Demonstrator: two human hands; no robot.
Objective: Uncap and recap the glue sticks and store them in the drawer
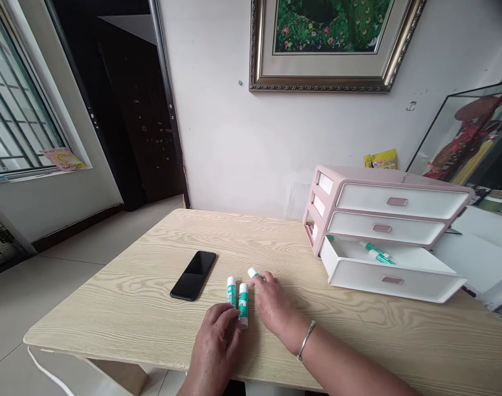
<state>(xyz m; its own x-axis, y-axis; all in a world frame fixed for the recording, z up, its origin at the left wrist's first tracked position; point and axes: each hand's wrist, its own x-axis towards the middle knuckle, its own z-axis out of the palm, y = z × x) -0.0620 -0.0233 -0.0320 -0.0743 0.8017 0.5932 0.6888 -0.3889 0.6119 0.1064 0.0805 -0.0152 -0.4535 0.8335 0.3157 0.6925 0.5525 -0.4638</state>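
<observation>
Two green-and-white glue sticks lie side by side on the wooden table, a left glue stick (232,290) and a right glue stick (243,300). My left hand (218,335) is curled over their near ends, its thumb and fingers closed against them. Part of the left glue stick is hidden under those fingers. Just to the right, my right hand (273,305) grips a third glue stick (252,271) between thumb and fingers; only its white end shows clearly. A bracelet (306,341) circles my right wrist.
Left of the hands lies a black phone (193,275). A pink-and-white drawer unit (393,206) stands at the right of the table (152,324). Its bottom drawer (393,281) is pulled out, with several green-and-white glue sticks (378,253) inside. A wall rises behind the table.
</observation>
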